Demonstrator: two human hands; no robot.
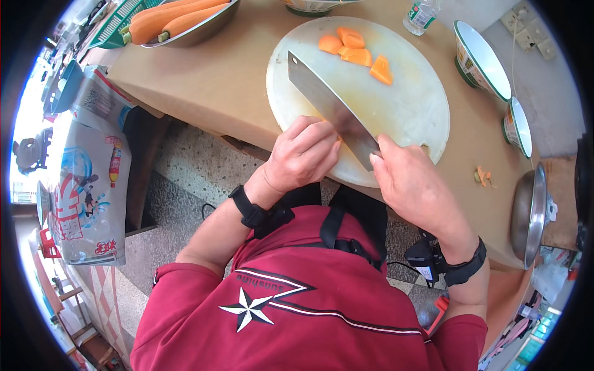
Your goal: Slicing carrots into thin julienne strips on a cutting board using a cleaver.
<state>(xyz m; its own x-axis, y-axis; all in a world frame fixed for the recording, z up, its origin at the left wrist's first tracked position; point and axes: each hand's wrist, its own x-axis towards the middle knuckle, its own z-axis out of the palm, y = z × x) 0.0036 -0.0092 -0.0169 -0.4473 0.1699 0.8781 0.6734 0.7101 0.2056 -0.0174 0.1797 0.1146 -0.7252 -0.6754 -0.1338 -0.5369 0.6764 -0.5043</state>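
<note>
My right hand [413, 185] grips the handle of a broad cleaver [332, 109], its blade slanting up and left above a round white cutting board [408, 106]. My left hand [304, 155] is at the board's near edge, its fingers curled beside the blade. A bit of orange shows at its fingertips, from a carrot piece that the hand and blade mostly hide. Several cut carrot chunks [355, 55] lie on the far part of the board, beyond the cleaver.
Whole carrots [174, 21] lie in a metal bowl [204, 35] at the far left. White bowls with green bases [482, 60] stand along the right wall, near a plastic bottle [421, 18]. Carrot trimmings [483, 177] lie right of the board, before a steel basin [529, 215].
</note>
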